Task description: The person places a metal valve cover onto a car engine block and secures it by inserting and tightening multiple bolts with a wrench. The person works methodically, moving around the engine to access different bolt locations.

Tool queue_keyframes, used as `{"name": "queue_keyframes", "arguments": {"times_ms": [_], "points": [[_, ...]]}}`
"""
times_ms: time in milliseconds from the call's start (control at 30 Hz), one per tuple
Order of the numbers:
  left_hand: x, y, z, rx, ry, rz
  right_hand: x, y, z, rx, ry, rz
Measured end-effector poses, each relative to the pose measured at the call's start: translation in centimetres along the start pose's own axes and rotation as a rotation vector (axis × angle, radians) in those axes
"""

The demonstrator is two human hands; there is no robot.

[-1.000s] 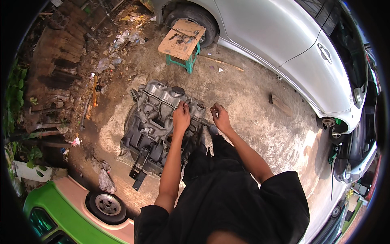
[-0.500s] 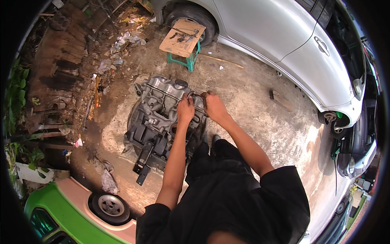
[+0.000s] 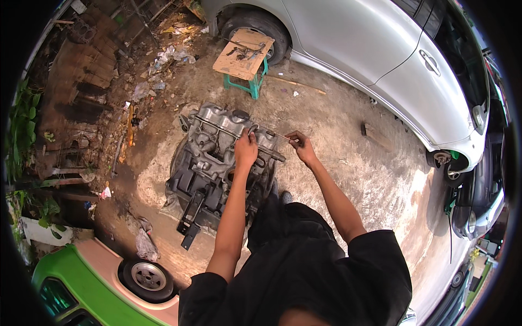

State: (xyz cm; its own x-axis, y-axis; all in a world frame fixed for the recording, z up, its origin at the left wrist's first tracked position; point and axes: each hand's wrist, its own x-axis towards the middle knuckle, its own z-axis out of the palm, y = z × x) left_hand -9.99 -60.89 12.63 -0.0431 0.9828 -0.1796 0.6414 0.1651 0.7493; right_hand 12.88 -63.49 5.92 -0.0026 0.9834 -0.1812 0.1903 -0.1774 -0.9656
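Observation:
A greasy grey car engine (image 3: pixel 209 144) sits on the ground in front of me, with its ribbed metal top cover toward the far side. My left hand (image 3: pixel 246 149) is closed at the near edge of that cover, its fingertips pinched on something I cannot make out. Off the engine's right end, my right hand (image 3: pixel 300 146) pinches one end of a thin rod (image 3: pixel 281 136). The rod points left toward the cover; whether its other end touches the engine is hard to tell. A black bracket (image 3: pixel 191 220) sticks out from the engine's near left side.
A green stool (image 3: pixel 251 87) topped by a wooden board (image 3: pixel 244 54) with small dark parts stands by a silver car (image 3: pixel 348 43). A wood block (image 3: pixel 376 136) lies to the right. At lower left is a green car (image 3: pixel 81 277); litter (image 3: pixel 168 54) lies far left.
My right hand has drawn back to the right, away from the engine, and the thin rod now shows in its fingers. My left hand stays at the cover, slightly lower.

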Motion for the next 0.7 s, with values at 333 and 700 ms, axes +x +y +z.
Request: {"name": "queue_keyframes", "arguments": {"times_ms": [333,700], "points": [[-0.2,1.9,-0.1,0.14,0.013,-0.067,0.6,0.3,0.2,0.073,-0.029,-0.055],[-0.6,2.9,1.7,0.276,0.117,-0.168,1.6,-0.6,-0.2,-0.046,-0.092,-0.092]]}}
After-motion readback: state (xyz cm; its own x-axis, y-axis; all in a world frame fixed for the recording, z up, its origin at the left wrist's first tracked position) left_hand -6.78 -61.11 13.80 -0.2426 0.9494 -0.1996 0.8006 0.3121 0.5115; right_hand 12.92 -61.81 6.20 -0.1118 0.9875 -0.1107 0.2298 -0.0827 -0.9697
